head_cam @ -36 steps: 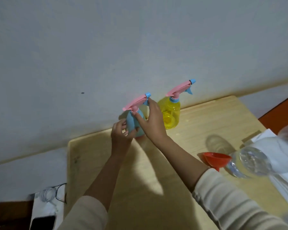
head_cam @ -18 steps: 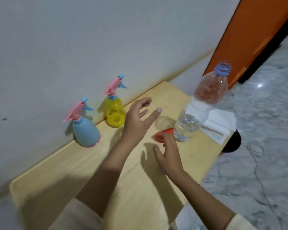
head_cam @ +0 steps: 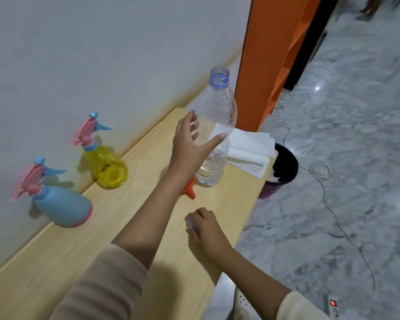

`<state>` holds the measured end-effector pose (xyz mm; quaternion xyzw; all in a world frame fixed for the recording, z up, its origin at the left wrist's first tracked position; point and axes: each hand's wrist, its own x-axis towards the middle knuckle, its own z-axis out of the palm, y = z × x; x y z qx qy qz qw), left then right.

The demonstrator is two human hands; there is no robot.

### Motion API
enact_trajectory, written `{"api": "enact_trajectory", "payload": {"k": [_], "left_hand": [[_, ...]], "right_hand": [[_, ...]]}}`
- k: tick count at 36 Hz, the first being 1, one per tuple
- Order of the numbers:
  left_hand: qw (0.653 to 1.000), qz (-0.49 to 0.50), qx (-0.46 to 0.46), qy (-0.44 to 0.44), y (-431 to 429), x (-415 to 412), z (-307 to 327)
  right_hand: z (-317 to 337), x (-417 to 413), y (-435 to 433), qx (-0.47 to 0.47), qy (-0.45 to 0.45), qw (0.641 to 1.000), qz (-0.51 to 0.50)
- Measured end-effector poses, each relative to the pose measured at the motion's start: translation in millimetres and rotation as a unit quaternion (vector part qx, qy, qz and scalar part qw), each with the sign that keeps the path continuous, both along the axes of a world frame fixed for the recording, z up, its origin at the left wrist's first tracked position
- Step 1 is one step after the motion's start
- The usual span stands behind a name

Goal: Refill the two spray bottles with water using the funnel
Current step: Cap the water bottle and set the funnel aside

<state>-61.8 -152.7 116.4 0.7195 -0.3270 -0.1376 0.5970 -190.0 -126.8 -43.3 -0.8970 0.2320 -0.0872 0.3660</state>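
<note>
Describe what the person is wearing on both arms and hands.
Both arms are in long beige knit sleeves pushed up so the forearms are bare. The left sleeve shows clear ribbing. Only the cuff end of the right sleeve is in view. The left hand and right hand are bare, with no gloves, rings, watch or bracelet showing.

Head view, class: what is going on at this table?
A person's left hand reaches, fingers spread, for the uncapped water bottle, which holds a little water. The right hand pinches what looks like its blue cap over the table. The orange funnel lies by the bottle, partly hidden. The blue spray bottle and yellow spray bottle stand by the wall, heads on.
</note>
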Motion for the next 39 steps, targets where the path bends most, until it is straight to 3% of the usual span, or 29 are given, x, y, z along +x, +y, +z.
{"api": "enact_trajectory", "payload": {"k": [5, 9, 12, 15, 18, 23, 32, 39], "left_hand": [[1.0, 0.001, 0.005, 0.006, -1.2, -0.5, -0.5], [1.0, -0.01, 0.015, 0.018, -0.5, 0.8, 0.0], [0.999, -0.021, 0.028, 0.029, 0.3, 3.2, 2.0], [0.998, -0.035, 0.037, 0.041, 0.4, 5.0, 6.2], [0.997, -0.041, 0.035, 0.062, -0.8, 4.7, 8.6], [0.996, -0.037, 0.033, 0.078, -2.1, 3.5, 9.0], [0.995, -0.026, 0.031, 0.091, -5.5, 6.8, 2.9], [0.995, -0.022, 0.027, 0.096, -5.5, 7.8, 0.8]], "right_hand": [[45.5, -6.1, -37.2, 0.07, -0.123, 0.98, -0.14], [108.0, -6.5, -75.4, 0.115, -0.261, 0.933, -0.22], [163.8, 1.3, -101.7, 0.134, -0.363, 0.891, -0.236], [216.1, 15.5, -123.0, 0.092, -0.414, 0.885, -0.192], [251.5, 32.5, -136.1, 0.055, -0.405, 0.906, -0.115], [263.7, 56.7, -147.2, -0.05, -0.303, 0.951, -0.028], [272.1, 62.8, -156.3, -0.063, -0.24, 0.969, 0.011], [263.0, 75.2, -158.8, 0.019, -0.244, 0.97, -0.01]]}}
